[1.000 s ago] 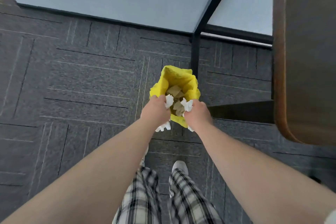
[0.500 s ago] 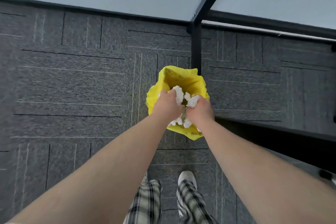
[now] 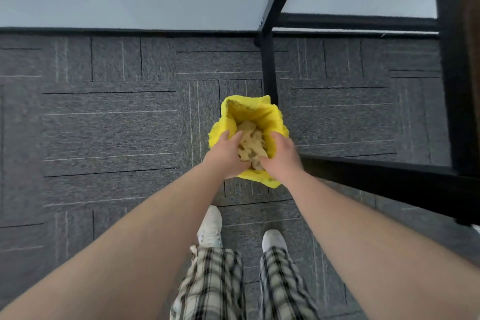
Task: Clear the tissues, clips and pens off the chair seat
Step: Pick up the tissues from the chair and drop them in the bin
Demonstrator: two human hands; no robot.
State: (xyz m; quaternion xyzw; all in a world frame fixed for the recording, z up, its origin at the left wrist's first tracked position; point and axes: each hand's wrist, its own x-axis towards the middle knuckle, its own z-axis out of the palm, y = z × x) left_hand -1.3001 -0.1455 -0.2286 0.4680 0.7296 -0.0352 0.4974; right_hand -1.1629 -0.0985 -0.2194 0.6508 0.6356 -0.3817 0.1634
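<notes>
Head view: both hands are spread open over the mouth of a yellow bag (image 3: 255, 114), left hand (image 3: 226, 154) and right hand (image 3: 282, 154) holding nothing, with the crumpled tissues (image 3: 251, 143) lying inside between them. The soft bag could sag or tip as the hands lift away, spilling tissues onto the carpet (image 3: 111, 125). The chair seat is out of view.

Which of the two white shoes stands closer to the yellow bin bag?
The left shoe. Its toe reaches further forward on the carpet, toward the yellow bag, beneath the left forearm; the right shoe sits further back.
</notes>
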